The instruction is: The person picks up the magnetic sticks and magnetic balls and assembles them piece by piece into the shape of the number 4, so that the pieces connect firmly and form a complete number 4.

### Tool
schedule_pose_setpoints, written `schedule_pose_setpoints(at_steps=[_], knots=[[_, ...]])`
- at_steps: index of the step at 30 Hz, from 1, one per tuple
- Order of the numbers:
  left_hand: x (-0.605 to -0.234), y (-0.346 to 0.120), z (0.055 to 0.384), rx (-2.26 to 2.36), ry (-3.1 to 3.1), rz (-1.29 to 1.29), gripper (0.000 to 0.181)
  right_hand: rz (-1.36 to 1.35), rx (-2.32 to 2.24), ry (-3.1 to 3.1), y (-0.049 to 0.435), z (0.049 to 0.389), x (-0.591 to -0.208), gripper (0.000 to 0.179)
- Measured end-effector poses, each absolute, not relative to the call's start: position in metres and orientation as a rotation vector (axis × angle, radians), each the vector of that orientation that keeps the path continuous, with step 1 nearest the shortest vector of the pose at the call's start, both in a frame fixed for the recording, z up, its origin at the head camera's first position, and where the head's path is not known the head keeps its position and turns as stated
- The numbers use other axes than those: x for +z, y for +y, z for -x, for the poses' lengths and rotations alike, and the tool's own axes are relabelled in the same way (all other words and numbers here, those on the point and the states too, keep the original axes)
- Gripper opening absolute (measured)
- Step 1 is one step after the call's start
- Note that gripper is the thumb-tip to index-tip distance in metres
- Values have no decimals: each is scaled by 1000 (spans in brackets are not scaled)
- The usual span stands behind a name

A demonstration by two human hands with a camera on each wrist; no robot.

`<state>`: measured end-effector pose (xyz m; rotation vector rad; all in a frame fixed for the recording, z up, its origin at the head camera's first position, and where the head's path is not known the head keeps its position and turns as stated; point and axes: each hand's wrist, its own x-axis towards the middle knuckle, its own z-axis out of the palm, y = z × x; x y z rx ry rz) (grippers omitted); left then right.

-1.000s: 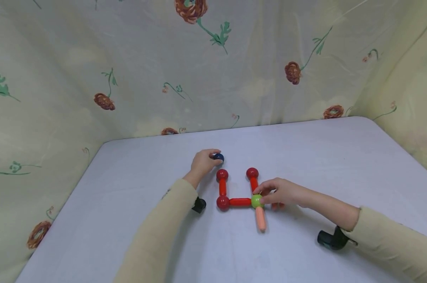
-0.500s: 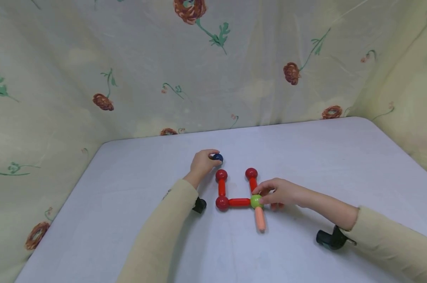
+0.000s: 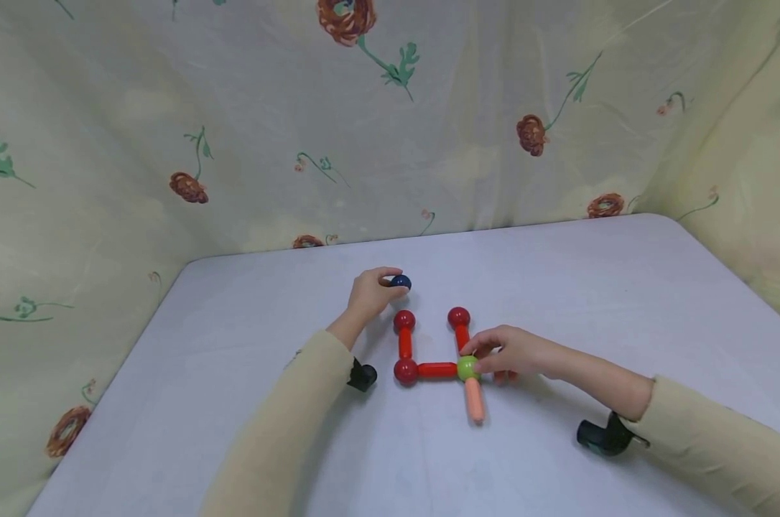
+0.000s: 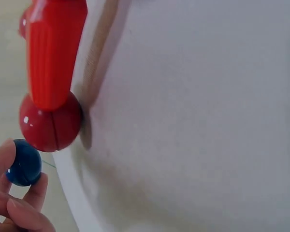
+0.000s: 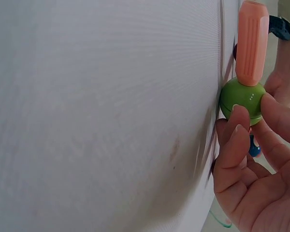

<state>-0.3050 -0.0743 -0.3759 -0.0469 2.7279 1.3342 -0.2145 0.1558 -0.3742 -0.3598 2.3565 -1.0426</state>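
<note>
Between thumb and fingertips my left hand (image 3: 369,296) pinches a dark blue ball (image 3: 401,283), just beyond a red ball (image 3: 404,321) on a red rod (image 3: 406,345). That rod runs down to a second red ball (image 3: 406,371), from which a red rod (image 3: 437,370) lies across to a green ball (image 3: 468,368). My right hand (image 3: 516,350) grips the green ball with thumb and fingers. An orange-pink rod (image 5: 252,43) sticks out of the green ball toward me. Another red rod (image 3: 462,337), partly behind the fingers, leads from the green ball's area to a red ball (image 3: 459,317).
A white-covered table (image 3: 558,280) lies under everything. A curtain (image 3: 248,108) with printed flowers hangs behind its far edge and at the sides. Black wrist cameras (image 3: 603,436) are strapped below both sleeves.
My left hand has shifted slightly away from me with the blue ball, widening the gap to the red ball nearest it. The right hand has held its place on the green ball.
</note>
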Motion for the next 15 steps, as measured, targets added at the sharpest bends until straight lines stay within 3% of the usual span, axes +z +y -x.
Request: schedule_pose_setpoints(at_steps=[15], knots=[[-360,-76,257,1353,2629,-122,40,347,-1028,2362,154,213,-373,32]])
